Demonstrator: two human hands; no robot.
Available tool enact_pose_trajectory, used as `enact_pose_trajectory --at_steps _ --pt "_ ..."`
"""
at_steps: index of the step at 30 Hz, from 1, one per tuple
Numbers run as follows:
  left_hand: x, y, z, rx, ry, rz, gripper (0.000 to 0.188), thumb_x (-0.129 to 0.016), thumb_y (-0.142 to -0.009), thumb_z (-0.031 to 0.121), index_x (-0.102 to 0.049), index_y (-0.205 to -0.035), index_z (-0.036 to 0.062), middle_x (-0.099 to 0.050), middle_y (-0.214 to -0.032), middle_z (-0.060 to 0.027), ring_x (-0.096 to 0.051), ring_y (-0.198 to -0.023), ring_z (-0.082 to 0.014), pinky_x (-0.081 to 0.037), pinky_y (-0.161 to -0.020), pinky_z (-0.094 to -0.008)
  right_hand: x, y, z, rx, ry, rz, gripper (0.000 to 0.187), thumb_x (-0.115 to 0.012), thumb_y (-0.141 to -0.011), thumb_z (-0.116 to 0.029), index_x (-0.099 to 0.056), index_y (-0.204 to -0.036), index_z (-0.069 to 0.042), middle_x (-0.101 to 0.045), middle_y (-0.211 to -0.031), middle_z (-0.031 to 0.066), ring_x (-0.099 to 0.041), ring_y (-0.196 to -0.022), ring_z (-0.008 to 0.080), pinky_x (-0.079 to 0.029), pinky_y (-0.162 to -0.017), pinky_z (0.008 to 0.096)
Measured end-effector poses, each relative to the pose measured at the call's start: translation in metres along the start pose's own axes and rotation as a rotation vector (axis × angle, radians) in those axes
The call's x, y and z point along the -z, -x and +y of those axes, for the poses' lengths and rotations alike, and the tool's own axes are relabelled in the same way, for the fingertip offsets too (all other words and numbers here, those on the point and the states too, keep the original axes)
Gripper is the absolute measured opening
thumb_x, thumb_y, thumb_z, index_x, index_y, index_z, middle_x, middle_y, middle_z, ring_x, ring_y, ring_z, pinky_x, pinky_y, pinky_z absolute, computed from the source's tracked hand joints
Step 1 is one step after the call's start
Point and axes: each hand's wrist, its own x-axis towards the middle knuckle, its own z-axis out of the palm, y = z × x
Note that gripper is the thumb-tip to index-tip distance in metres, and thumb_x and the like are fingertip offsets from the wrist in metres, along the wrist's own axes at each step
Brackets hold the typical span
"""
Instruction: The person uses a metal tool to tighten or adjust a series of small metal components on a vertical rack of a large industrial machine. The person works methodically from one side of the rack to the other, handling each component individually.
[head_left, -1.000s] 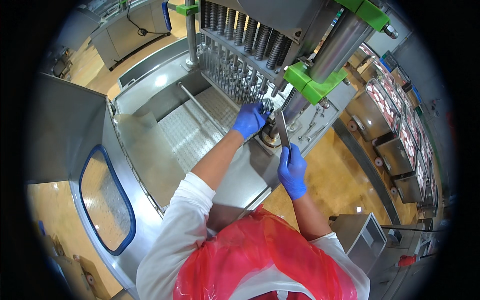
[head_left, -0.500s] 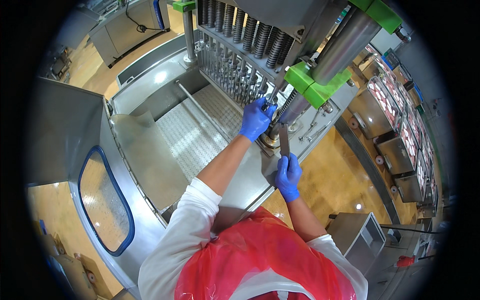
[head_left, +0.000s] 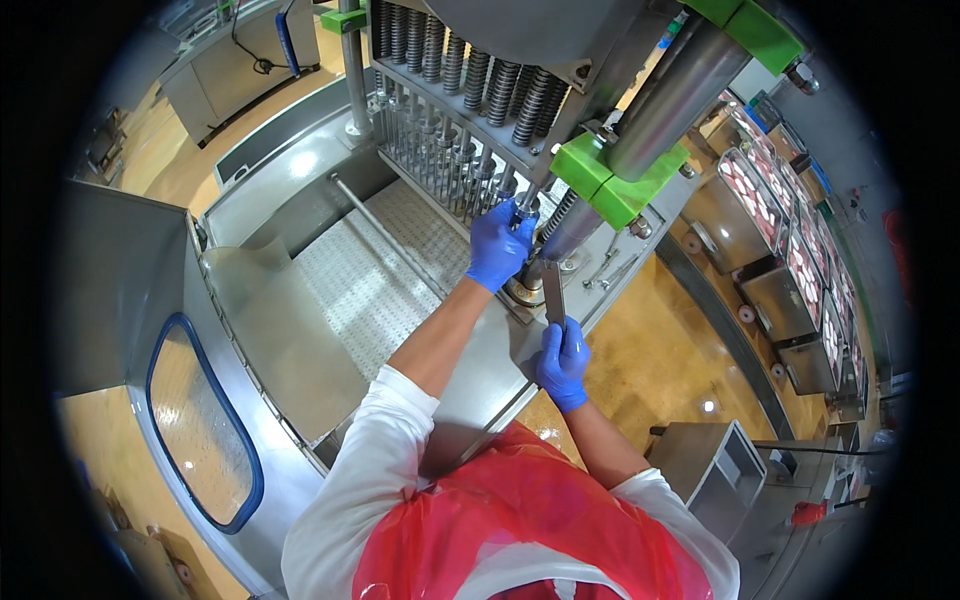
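My left hand (head_left: 497, 245), in a blue glove, has its fingers closed round a shiny metal needle fitting (head_left: 524, 205) at the near end of the machine's row of needles (head_left: 440, 150). Coil springs (head_left: 453, 62) stand in a rack above that row. Closer to me, my right hand (head_left: 563, 365), also gloved in blue, grips the lower end of a flat metal bar (head_left: 553, 292). The bar points upward, its top beside the base of a thick steel column (head_left: 575, 228). Whether it touches the column, I cannot tell.
Left of my hands lies a white perforated conveyor bed (head_left: 345, 270) with a metal rod (head_left: 385, 228) across it. A green clamp (head_left: 620, 178) surrounds the column. Small metal tools (head_left: 610, 268) rest on the machine's right ledge. Steel bins (head_left: 745, 205) of pink-and-white pieces stand farther right.
The whole view has shifted, so the machine and both hands appear a little farther left and lower. Against the machine, both hands keep nearly the same places and their holds.
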Motion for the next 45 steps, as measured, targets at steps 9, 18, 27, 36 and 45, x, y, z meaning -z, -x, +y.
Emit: enact_pose_trajectory --at_steps 9,18,27,36,45 --pt "0.064 -0.026 0.001 0.007 -0.042 -0.517 0.034 -0.074 -0.085 0.028 -0.072 -0.11 0.0042 -0.072 -0.094 -0.0226 -0.071 -0.084 -0.0379 -0.056 -0.076 -0.0423 0.004 -0.006 -0.023 -0.305 -0.594 -0.185 0.017 -0.052 -0.103 -0.012 -0.06 -0.114 -0.001 -0.064 -0.082 0.0075 -0.064 -0.072 0.0172 -0.049 -0.065 0.029" --pt "0.096 -0.107 0.109 -0.307 -0.259 -0.395 0.036 -0.065 -0.093 0.015 -0.066 -0.126 0.0013 -0.075 -0.097 -0.0165 -0.067 -0.082 -0.0171 -0.053 -0.081 -0.0328 -0.07 -0.058 -0.078 -1.269 -1.711 -0.405 0.006 -0.053 -0.093 -0.014 -0.052 -0.091 -0.008 -0.057 -0.08 0.0063 -0.054 -0.067 0.0178 -0.046 -0.057 0.0298" --pt "0.085 -0.109 0.103 -0.263 -0.193 -0.563 0.037 -0.069 -0.089 0.012 -0.066 -0.125 0.0014 -0.074 -0.101 -0.0184 -0.068 -0.087 -0.017 -0.053 -0.082 -0.0355 -0.116 -0.104 -0.055 -1.208 -1.982 -0.172 0.006 -0.054 -0.088 -0.009 -0.052 -0.086 -0.004 -0.052 -0.074 0.0069 -0.05 -0.063 0.0189 -0.04 -0.054 0.032" --pt "0.085 -0.105 0.103 -0.249 -0.201 -0.52 0.04 -0.065 -0.084 0.004 -0.067 -0.123 0.0028 -0.074 -0.094 -0.0155 -0.066 -0.081 -0.0163 -0.053 -0.078 -0.0327 -0.111 -0.111 -0.061 -1.095 -2.067 -0.355 0.008 -0.055 -0.088 -0.004 -0.052 -0.082 0.0 -0.054 -0.074 0.0105 -0.049 -0.064 0.0207 -0.043 -0.06 0.0317" --pt "0.08 -0.087 0.115 -0.097 -0.203 -0.359 0.048 -0.058 -0.083 0.001 -0.063 -0.131 0.0005 -0.075 -0.107 -0.0151 -0.071 -0.097 -0.0198 -0.054 -0.085 -0.0325 -0.061 -0.051 -0.075 -1.169 -1.754 -0.581 0.008 -0.06 -0.086 0.001 -0.055 -0.086 -0.005 -0.059 -0.075 0.0095 -0.059 -0.064 0.0195 -0.051 -0.06 0.0319"
